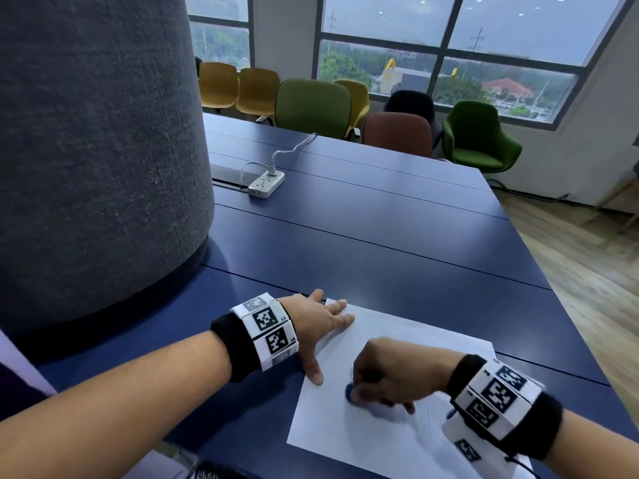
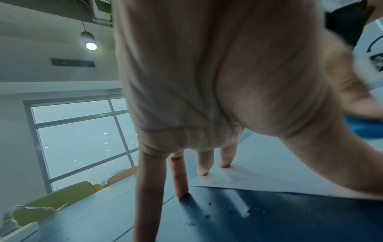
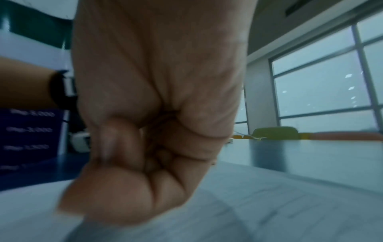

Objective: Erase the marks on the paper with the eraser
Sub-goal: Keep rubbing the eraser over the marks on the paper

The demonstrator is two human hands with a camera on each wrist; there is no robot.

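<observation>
A white sheet of paper lies on the blue table near the front edge. My left hand rests flat on its far left corner, fingers spread and straight, thumb on the left edge. In the left wrist view two fingertips press the paper and the others stand on the table. My right hand is curled over a blue eraser and presses it on the middle of the sheet; only the eraser's left end shows. Faint pencil lines cross the paper in the blurred right wrist view, where the curled right hand hides the eraser.
A large grey felt-covered column stands on the table at the left. A white power strip with a cable lies farther back. Eraser crumbs dot the table beside the paper. Chairs line the far side under the windows.
</observation>
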